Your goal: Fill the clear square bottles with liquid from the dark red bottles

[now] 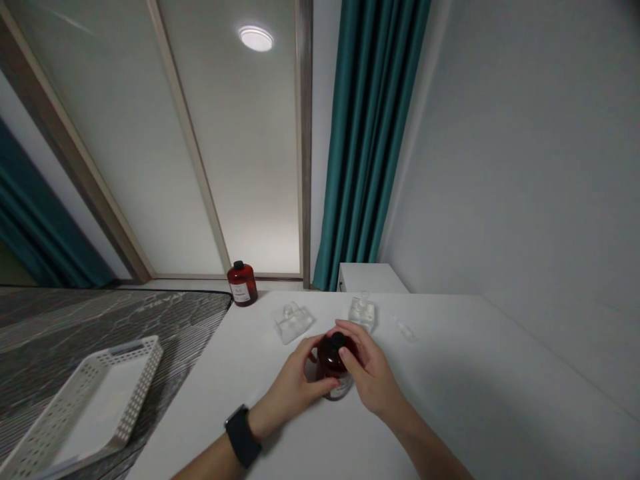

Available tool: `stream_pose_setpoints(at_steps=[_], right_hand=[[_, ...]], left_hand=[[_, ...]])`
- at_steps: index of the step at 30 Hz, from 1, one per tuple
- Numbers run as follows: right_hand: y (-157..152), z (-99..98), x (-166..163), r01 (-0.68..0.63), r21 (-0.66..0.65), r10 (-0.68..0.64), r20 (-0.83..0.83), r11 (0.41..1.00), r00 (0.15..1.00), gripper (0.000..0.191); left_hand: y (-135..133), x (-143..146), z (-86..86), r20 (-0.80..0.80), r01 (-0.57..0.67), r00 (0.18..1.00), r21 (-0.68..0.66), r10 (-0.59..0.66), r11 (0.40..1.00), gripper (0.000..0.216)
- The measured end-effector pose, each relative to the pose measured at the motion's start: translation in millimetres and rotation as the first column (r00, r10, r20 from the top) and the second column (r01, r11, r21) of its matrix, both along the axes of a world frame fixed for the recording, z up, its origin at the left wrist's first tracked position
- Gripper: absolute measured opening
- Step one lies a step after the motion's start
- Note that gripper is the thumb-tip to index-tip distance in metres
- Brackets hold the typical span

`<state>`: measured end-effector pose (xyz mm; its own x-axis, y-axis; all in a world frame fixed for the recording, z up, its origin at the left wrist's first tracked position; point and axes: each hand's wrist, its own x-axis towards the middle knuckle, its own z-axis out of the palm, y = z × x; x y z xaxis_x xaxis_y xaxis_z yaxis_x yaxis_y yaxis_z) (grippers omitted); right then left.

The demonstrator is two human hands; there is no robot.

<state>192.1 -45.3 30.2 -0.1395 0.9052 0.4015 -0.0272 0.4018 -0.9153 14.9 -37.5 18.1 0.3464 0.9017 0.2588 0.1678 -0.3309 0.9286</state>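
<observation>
A dark red bottle (333,363) with a black cap stands on the white table (450,400). My left hand (296,383), with a black watch on its wrist, is wrapped round the bottle's body from the left. My right hand (369,373) reaches in from the right, its fingers closed over the black cap. Both hands touch the bottle.
A second dark red bottle (242,283) stands at the table's far left corner. Two small clear bottles (293,321) (363,311) and a thin clear piece (405,328) lie behind my hands. A white perforated tray (90,407) rests on the dark marbled surface to the left. Teal curtains hang behind.
</observation>
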Motion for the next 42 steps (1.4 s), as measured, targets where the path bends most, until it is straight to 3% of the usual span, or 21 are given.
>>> stream_pose_setpoints(at_steps=[8, 13, 20, 24, 27, 31, 42], right_hand=[[-2, 1.3, -2, -0.003, -0.034, 0.001, -0.047, 0.999, 0.999, 0.037], [1, -1.5, 4, 0.034, -0.002, -0.034, 0.063, 0.999, 0.997, 0.037], [4, -0.7, 9, 0.126, 0.149, -0.147, 0.138, 0.981, 0.979, 0.030], [4, 2.6, 10, 0.088, 0.141, -0.113, 0.184, 0.986, 0.976, 0.033], [4, 3.9, 9, 0.064, 0.129, -0.092, 0.215, 0.989, 0.972, 0.033], [6, 7.5, 6, 0.061, 0.115, -0.086, 0.224, 0.992, 0.971, 0.031], [3, 8.5, -7, 0.115, 0.112, -0.131, 0.155, 0.987, 0.979, 0.017]], left_hand=[[-5, 9, -4.6, -0.023, -0.100, 0.995, 0.023, 0.101, 0.995, 0.063], [0, 2, 2.9, -0.041, -0.063, 0.997, 0.030, 0.064, 0.998, 0.066], [3, -7, 3.0, -0.058, 0.022, 0.998, 0.030, -0.020, 0.999, 0.068], [3, -11, -4.3, -0.113, 0.034, 0.993, 0.163, -0.016, 0.986, 0.075], [4, -13, -5.0, -0.088, 0.018, 0.996, 0.244, 0.004, 0.970, 0.066], [4, -10, 1.8, -0.048, 0.004, 0.999, 0.229, 0.007, 0.973, 0.051], [-3, -6, 6.6, -0.013, -0.008, 1.000, 0.189, 0.010, 0.982, 0.049]])
